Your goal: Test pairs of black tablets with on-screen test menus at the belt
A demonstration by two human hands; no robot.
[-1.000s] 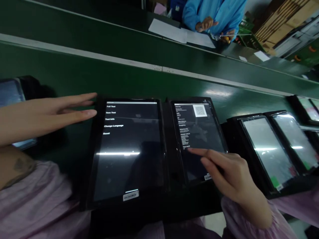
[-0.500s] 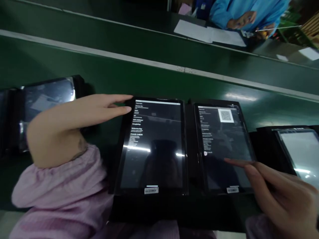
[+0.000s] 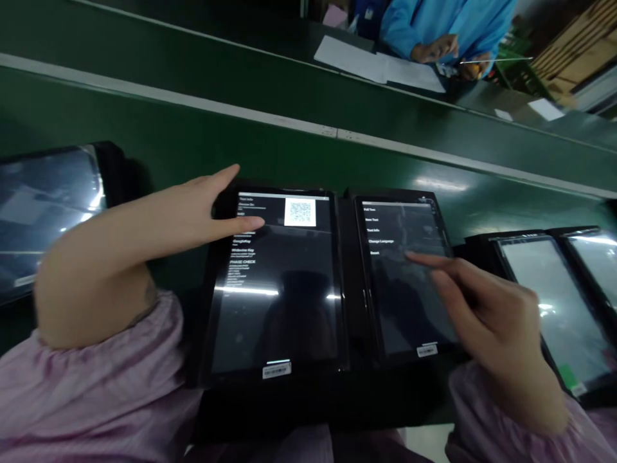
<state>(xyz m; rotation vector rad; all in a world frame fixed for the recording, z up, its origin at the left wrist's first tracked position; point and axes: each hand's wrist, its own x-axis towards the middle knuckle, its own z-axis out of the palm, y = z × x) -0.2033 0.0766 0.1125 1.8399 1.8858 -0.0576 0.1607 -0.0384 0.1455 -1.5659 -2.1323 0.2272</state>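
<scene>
Right grip (image 3: 491,308) pointing at glossy rectangular tablet (image 3: 400,308), gathered lilac sleeve (image 3: 482,415)

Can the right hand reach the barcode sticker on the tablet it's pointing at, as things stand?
Probably yes: the right hand is at that tablet, and the barcode sticker lies uncovered at its near end, with nothing visible in the way.

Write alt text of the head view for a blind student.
A left hand overlaps a black rectangular tablet showing a white QR code; the right hand points over a second black tablet showing a menu. A person in blue is opposite.
</scene>
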